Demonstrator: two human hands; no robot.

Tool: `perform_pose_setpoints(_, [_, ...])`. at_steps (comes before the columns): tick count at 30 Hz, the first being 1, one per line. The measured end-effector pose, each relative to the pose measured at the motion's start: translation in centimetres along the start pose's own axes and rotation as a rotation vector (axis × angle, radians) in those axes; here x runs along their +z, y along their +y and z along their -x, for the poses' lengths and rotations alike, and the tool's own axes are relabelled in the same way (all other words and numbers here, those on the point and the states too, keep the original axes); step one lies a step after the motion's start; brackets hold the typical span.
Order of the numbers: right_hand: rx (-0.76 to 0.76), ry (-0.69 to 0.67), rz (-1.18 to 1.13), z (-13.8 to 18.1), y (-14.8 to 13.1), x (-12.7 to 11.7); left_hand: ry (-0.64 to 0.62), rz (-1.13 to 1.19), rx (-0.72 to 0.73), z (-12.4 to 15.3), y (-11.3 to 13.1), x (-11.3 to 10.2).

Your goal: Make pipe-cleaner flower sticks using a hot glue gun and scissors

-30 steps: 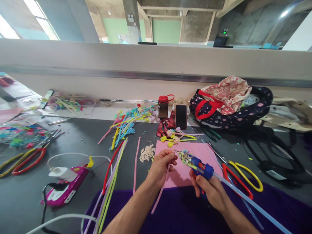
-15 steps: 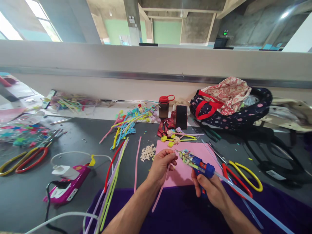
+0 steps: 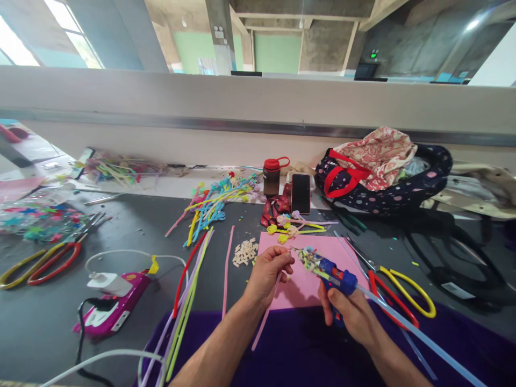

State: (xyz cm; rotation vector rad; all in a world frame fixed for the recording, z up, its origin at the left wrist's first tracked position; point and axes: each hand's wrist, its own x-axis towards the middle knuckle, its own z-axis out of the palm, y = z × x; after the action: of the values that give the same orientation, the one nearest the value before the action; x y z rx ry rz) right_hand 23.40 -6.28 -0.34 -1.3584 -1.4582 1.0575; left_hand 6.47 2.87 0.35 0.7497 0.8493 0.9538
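Over the pink sheet (image 3: 314, 293), my left hand (image 3: 271, 271) pinches a pink pipe cleaner (image 3: 264, 325) whose tail hangs down below the fingers. My right hand (image 3: 349, 309) is wrapped round the handle of a blue hot glue gun (image 3: 332, 274). Bits of coloured fluff and dried glue cover its front end, and a long clear glue stick (image 3: 419, 330) runs out of its back. The nozzle points left, right at my left fingertips; whether it touches the pipe cleaner's tip is too small to tell. Small pale pieces (image 3: 245, 252) lie in a pile beside my left hand.
Left of my arm lie loose pipe cleaners (image 3: 187, 301) and a magenta power strip (image 3: 115, 306) with cables. Scissors (image 3: 399, 290) rest at the right, another pair (image 3: 52, 258) at far left. Finished-looking pipe cleaner stems (image 3: 220, 199), a bottle (image 3: 271, 180), a phone (image 3: 300, 193) and a bag (image 3: 382, 183) stand behind.
Both hands, the glue gun and the pipe cleaner keep almost the same place. The whole view has shifted very slightly.
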Motion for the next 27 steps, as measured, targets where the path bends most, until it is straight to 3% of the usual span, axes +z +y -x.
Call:
perform_pose_setpoints(17, [-0.007, -0.043, 0.023, 0.1, -0.1, -0.2, 0.012, -0.016, 0.037, 0.0, 0.0, -0.1])
perform_pose_setpoints(27, [0.133, -0.062, -0.456, -0.6, -1.2, -0.2, -0.015, -0.006, 0.045, 0.1, 0.0, 0.0])
